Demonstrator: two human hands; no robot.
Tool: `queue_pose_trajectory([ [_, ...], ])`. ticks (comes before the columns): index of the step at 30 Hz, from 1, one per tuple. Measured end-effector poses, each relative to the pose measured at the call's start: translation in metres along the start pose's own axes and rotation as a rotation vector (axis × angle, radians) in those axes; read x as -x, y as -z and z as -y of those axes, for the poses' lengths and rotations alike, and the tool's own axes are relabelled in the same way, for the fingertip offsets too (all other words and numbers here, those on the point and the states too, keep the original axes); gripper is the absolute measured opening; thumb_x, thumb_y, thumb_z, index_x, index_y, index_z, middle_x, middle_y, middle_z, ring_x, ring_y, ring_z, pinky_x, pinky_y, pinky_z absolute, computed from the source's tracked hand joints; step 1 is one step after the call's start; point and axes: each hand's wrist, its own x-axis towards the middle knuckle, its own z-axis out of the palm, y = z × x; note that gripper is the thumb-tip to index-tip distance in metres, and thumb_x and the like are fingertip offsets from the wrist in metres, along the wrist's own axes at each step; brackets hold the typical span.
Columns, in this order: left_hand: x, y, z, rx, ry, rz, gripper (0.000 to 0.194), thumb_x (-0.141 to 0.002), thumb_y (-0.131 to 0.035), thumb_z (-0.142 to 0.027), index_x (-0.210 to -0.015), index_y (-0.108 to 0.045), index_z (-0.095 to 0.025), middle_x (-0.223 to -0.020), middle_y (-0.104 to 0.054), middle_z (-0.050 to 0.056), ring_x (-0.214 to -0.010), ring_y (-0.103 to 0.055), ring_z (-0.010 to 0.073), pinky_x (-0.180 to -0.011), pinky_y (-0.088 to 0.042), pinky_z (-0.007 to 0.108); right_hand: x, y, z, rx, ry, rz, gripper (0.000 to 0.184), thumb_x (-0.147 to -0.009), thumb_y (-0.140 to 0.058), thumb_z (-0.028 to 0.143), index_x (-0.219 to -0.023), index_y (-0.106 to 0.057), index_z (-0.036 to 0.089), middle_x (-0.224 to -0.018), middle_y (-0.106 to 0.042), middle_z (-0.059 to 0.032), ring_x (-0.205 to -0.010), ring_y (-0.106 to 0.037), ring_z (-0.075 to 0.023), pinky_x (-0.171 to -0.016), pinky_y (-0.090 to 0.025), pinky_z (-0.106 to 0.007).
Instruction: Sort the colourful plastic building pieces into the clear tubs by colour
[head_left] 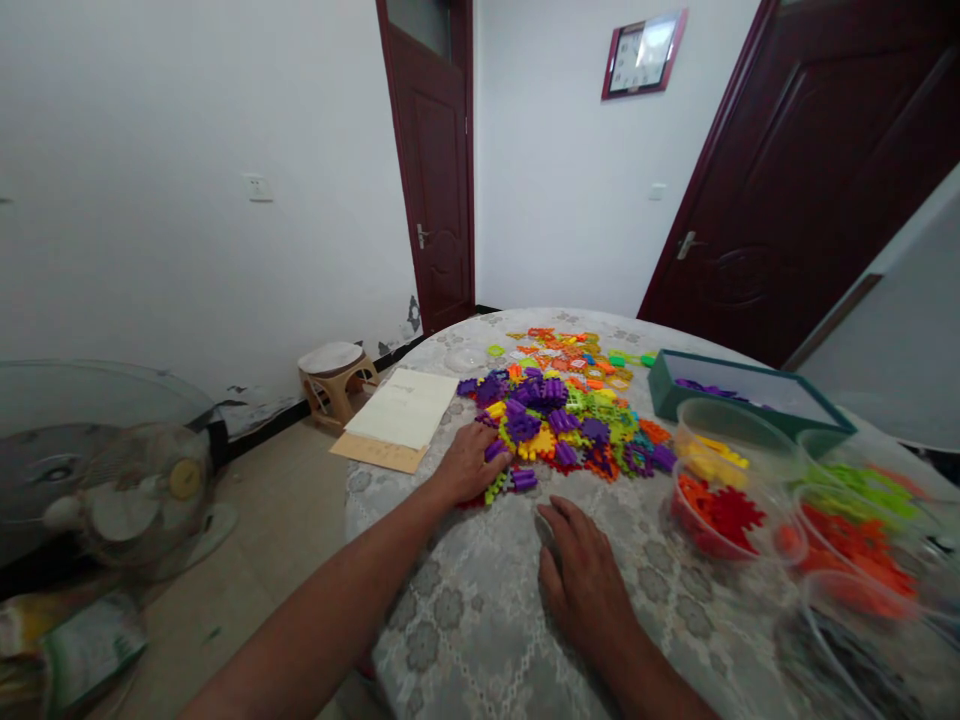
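The pile [551, 410] of coloured pieces lies in the middle of the table [442, 590], with purple, yellow and green on its near side and a thin, flatter scatter of mostly orange at the far side. Its near-left edge meets the left hand [471, 462], which lies palm down with the fingers among the pieces; whether they pinch one, I cannot tell. A purple piece [523, 480] lies at the near edge, just right of that hand.

The right hand [581, 555] is palm down over the cloth, near side of the pile and apart from it, fingers loosely bent and close together, thumb standing off from them. Patterned cloth shows between the two hands, and a wider stretch of it runs from the right hand across to the tubs.

On the right, the red tub [739, 530] is the closest to the pile, with the yellow tub [724, 460] just on its far side. More clear tubs crowd toward the right, and the dark tub [840, 650] stands nearest. Beyond them the box [720, 407], purple pieces inside, closes the far right, its left end near the scatter.

On the left, the paper [401, 408] lies over the card [375, 450], whose left corner reaches the table's edge. Past that edge, the stool [334, 380] and the fan [127, 490] stand on the floor.
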Motion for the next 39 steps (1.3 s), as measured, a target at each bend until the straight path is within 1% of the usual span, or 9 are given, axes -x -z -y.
queue_pose_trajectory([
  [7, 0.026, -0.022, -0.057, 0.038, 0.088, -0.118, 0.029, -0.097, -0.060, -0.036, -0.120, -0.064, -0.020, -0.120, -0.066, 0.012, -0.119, -0.059, 0.0295, -0.110, -0.048, 0.051, -0.008, 0.008, -0.001, -0.008, -0.033, -0.033, 0.052, -0.091, -0.053, 0.011, -0.142, -0.057, 0.018, -0.148, -0.056, -0.0171, -0.136, -0.055, -0.0311, -0.113, -0.050, -0.053],
  [11, 0.035, -0.035, -0.085, 0.095, 0.075, -0.152, 0.026, -0.098, -0.058, -0.032, -0.120, -0.062, -0.020, -0.122, -0.066, 0.013, -0.120, -0.059, 0.0296, -0.111, -0.047, 0.054, -0.010, 0.011, -0.009, 0.015, -0.094, -0.065, 0.049, -0.093, -0.053, 0.014, -0.141, -0.060, 0.019, -0.145, -0.058, -0.0169, -0.134, -0.055, -0.0318, -0.111, -0.050, -0.054],
  [15, 0.037, -0.048, -0.102, 0.161, 0.075, -0.232, 0.026, -0.098, -0.057, -0.031, -0.123, -0.061, -0.023, -0.124, -0.065, 0.012, -0.122, -0.059, 0.0297, -0.111, -0.048, 0.055, -0.010, 0.011, -0.018, 0.017, -0.113, -0.085, 0.049, -0.093, -0.053, 0.014, -0.141, -0.061, 0.020, -0.145, -0.059, -0.0163, -0.133, -0.055, -0.0312, -0.111, -0.051, -0.054],
  [21, 0.033, -0.062, -0.117, 0.240, 0.040, -0.266, 0.023, -0.098, -0.057, -0.027, -0.120, -0.063, -0.024, -0.121, -0.067, 0.012, -0.118, -0.063, 0.0278, -0.107, -0.053, 0.052, -0.010, 0.009, -0.039, 0.085, -0.126, -0.144, 0.040, -0.093, -0.053, 0.014, -0.131, -0.066, 0.016, -0.138, -0.063, -0.0164, -0.129, -0.059, -0.0310, -0.111, -0.051, -0.054],
  [26, 0.027, -0.059, -0.118, 0.204, -0.121, -0.284, 0.027, -0.098, -0.056, -0.021, -0.125, -0.062, -0.023, -0.129, -0.066, 0.014, -0.127, -0.061, 0.0292, -0.114, -0.049, 0.058, -0.011, 0.015, -0.045, 0.112, -0.125, -0.191, 0.039, -0.095, -0.051, 0.015, -0.131, -0.065, 0.017, -0.137, -0.064, -0.0153, -0.128, -0.060, -0.0296, -0.112, -0.051, -0.053],
  [29, 0.021, -0.058, -0.104, 0.104, -0.148, -0.297, 0.035, -0.094, -0.061, -0.021, -0.129, -0.062, -0.025, -0.137, -0.064, 0.014, -0.137, -0.056, 0.0337, -0.120, -0.041, 0.066, -0.008, 0.022, -0.038, 0.093, -0.067, -0.166, 0.039, -0.095, -0.055, 0.017, -0.133, -0.064, 0.019, -0.140, -0.063, -0.0142, -0.131, -0.059, -0.0298, -0.113, -0.050, -0.054],
  [31, 0.018, -0.060, -0.090, 0.056, -0.138, -0.316, 0.036, -0.094, -0.062, -0.021, -0.129, -0.063, -0.024, -0.137, -0.065, 0.014, -0.140, -0.054, 0.0356, -0.121, -0.040, 0.069, -0.005, 0.025, -0.030, 0.089, -0.017, -0.124, 0.046, -0.093, -0.062, 0.024, -0.139, -0.062, 0.021, -0.146, -0.060, -0.0140, -0.136, -0.056, -0.0319, -0.114, -0.049, -0.055],
  [35, 0.017, -0.063, -0.072, 0.079, -0.125, -0.306, 0.022, -0.098, -0.058, -0.025, -0.118, -0.069, -0.022, -0.126, -0.070, 0.013, -0.127, -0.063, 0.0319, -0.112, -0.051, 0.062, 0.001, 0.020, -0.017, 0.100, 0.043, -0.007, 0.071, -0.086, -0.075, 0.038, -0.153, -0.052, 0.028, -0.159, -0.050, -0.0139, -0.145, -0.049, -0.0379, -0.117, -0.045, -0.060],
  [39, 0.020, -0.053, -0.076, 0.166, -0.131, -0.226, 0.019, -0.101, -0.056, -0.028, -0.110, -0.071, -0.024, -0.119, -0.071, 0.011, -0.118, -0.065, 0.0282, -0.109, -0.053, 0.056, -0.003, 0.011, -0.017, 0.128, -0.004, -0.028, 0.073, -0.084, -0.074, 0.029, -0.153, -0.051, 0.027, -0.160, -0.050, -0.0143, -0.144, -0.050, -0.0373, -0.116, -0.046, -0.060],
])
